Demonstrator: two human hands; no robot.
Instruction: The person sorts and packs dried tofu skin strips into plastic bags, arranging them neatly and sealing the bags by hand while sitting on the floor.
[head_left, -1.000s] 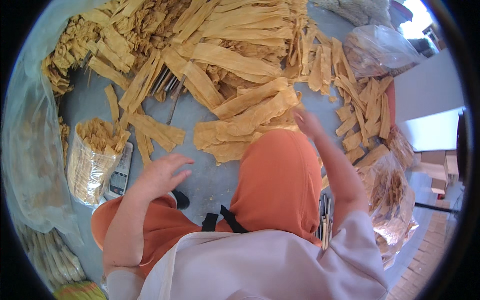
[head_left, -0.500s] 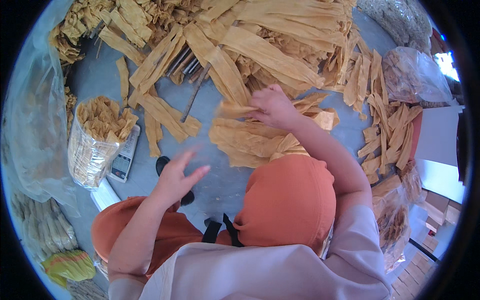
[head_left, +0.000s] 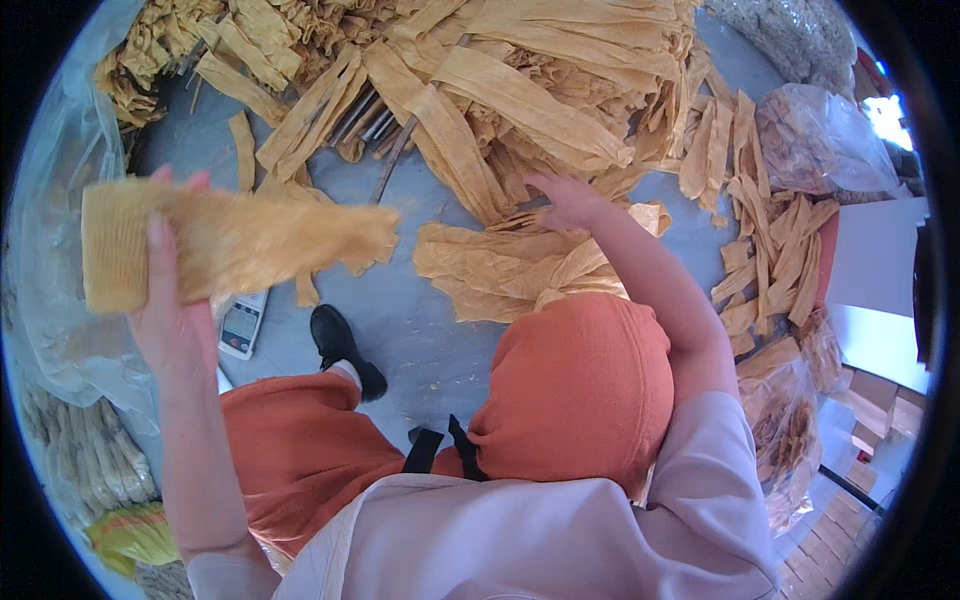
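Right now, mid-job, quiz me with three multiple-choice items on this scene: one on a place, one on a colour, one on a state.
1. Where is the right hand?
A. on the big heap of dried yellow sheets
B. on the shoe
C. in the lap

2. What colour is the shoe on the grey floor?
A. white
B. black
C. red

3. What is the left hand doing?
A. hanging empty
B. resting flat on the floor
C. gripping a folded yellow sheet, raised

Answers:
1 A, its fingers lie on the heap's edge.
2 B, it is plainly black.
3 C, fingers wrap the sheet's end.
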